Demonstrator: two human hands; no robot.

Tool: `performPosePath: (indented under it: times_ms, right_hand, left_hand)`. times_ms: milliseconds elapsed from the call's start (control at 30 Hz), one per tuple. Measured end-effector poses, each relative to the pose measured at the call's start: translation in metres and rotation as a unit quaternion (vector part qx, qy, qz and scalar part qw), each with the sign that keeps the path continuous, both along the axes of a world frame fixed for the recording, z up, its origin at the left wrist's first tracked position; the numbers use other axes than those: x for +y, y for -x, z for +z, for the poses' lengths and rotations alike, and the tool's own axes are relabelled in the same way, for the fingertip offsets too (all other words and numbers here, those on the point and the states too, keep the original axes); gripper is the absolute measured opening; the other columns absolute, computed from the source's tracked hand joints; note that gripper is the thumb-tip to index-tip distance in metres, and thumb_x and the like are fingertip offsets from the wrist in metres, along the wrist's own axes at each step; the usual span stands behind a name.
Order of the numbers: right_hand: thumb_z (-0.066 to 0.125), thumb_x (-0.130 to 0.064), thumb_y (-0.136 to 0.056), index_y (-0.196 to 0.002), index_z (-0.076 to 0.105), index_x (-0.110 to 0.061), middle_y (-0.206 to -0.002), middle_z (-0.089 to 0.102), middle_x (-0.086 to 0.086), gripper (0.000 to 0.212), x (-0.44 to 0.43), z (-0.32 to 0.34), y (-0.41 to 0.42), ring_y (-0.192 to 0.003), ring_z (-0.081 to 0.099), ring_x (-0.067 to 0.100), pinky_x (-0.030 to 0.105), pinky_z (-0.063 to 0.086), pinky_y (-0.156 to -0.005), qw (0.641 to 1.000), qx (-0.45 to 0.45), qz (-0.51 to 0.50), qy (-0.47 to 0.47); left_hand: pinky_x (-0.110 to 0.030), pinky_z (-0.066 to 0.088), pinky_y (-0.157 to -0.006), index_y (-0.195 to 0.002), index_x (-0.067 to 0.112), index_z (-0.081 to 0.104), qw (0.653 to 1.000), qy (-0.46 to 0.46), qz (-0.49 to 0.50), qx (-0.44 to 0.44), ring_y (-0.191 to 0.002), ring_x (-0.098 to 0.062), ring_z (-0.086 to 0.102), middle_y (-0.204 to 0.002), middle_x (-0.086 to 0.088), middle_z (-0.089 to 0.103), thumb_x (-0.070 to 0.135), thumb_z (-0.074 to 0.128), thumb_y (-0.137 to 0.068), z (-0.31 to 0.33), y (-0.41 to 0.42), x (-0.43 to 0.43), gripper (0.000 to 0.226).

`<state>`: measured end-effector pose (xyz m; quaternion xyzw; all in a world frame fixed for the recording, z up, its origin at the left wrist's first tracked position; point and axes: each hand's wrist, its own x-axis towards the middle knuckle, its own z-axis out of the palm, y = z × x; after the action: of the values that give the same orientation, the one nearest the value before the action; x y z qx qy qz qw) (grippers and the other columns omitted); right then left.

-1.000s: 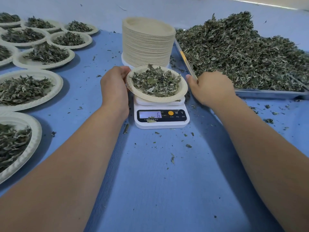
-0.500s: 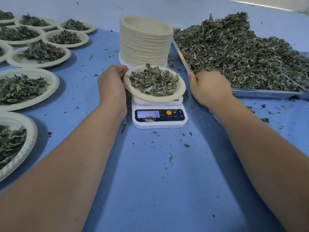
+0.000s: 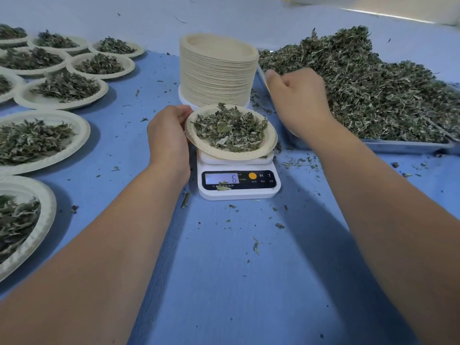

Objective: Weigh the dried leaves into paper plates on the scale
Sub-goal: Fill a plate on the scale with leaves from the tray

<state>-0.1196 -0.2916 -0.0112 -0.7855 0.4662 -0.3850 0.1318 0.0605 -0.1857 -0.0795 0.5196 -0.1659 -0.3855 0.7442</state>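
Head view: paper plate (image 3: 231,155) on scale (image 3: 239,193), rim in left hand (image 3: 169,138); right hand (image 3: 296,100) beside dried leaves (image 3: 373,90), grasp unclear.

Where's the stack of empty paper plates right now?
In the head view, the stack of empty plates stands top-centre, directly behind the scale and just left of the tray of loose leaves.

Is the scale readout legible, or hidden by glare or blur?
Head view: the scale display is sharp, no glare, reads 6, but a leaf scrap covers its lower edge. Head view: lens stretch warps the filled plates at left; arm shadows cross the blue cloth.
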Motion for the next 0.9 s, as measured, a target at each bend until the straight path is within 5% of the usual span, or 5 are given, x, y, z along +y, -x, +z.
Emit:
performPosePath:
  times_ms: [167,367,600,733,900]
  right_hand:
    - [0.049,-0.043,-0.101,-0.053,0.037,-0.019,-0.045,0.034,-0.008,0.054,0.036,0.017,-0.042,-0.043,0.030,0.007,0.030,0.031,-0.052,0.990,0.070,0.116,0.026]
    - [0.054,-0.027,-0.101,-0.102,0.070,-0.014,-0.095,0.069,-0.002,0.020,0.045,0.015,-0.044,-0.092,0.061,0.014,0.031,0.047,-0.085,0.982,0.096,0.162,0.012]
    - [0.050,-0.003,-0.099,-0.103,0.073,-0.017,-0.101,0.072,-0.008,0.027,0.024,0.009,-0.019,-0.098,0.066,0.006,0.026,0.054,-0.090,0.988,-0.028,0.145,-0.032]
    - [0.054,-0.012,-0.096,-0.094,0.070,-0.026,-0.085,0.067,-0.017,0.022,-0.002,-0.001,-0.002,-0.073,0.060,-0.003,0.012,0.046,-0.064,0.998,-0.016,0.056,-0.010]
    - [0.041,-0.033,-0.105,-0.112,0.066,-0.003,-0.101,0.069,0.014,0.040,-0.032,-0.016,0.020,-0.094,0.063,0.034,0.039,0.051,-0.082,0.990,0.119,-0.053,-0.061]
  left_hand:
    - [-0.042,0.049,-0.074,-0.088,0.013,0.071,1.000,0.006,-0.007,0.006,-0.077,-0.022,0.058,-0.090,-0.009,0.070,0.028,0.057,-0.067,0.004,0.004,0.004,0.030]
    - [-0.042,0.045,-0.073,-0.090,0.014,0.066,1.000,0.015,-0.013,0.004,-0.077,-0.022,0.054,-0.089,-0.009,0.064,0.027,0.055,-0.064,0.007,0.005,0.007,0.031]
    - [-0.044,0.038,-0.074,-0.094,0.018,0.056,1.000,0.006,-0.018,-0.014,-0.082,-0.022,0.045,-0.095,-0.003,0.056,0.030,0.054,-0.062,0.008,0.005,0.006,0.035]
    - [-0.043,0.039,-0.073,-0.095,0.018,0.056,1.000,0.011,-0.020,-0.006,-0.082,-0.021,0.046,-0.095,-0.003,0.056,0.029,0.054,-0.064,0.007,0.005,0.006,0.033]
    - [-0.045,0.035,-0.072,-0.094,0.020,0.055,1.000,0.007,-0.017,-0.004,-0.081,-0.022,0.043,-0.094,0.000,0.055,0.032,0.056,-0.063,0.007,0.005,0.006,0.033]
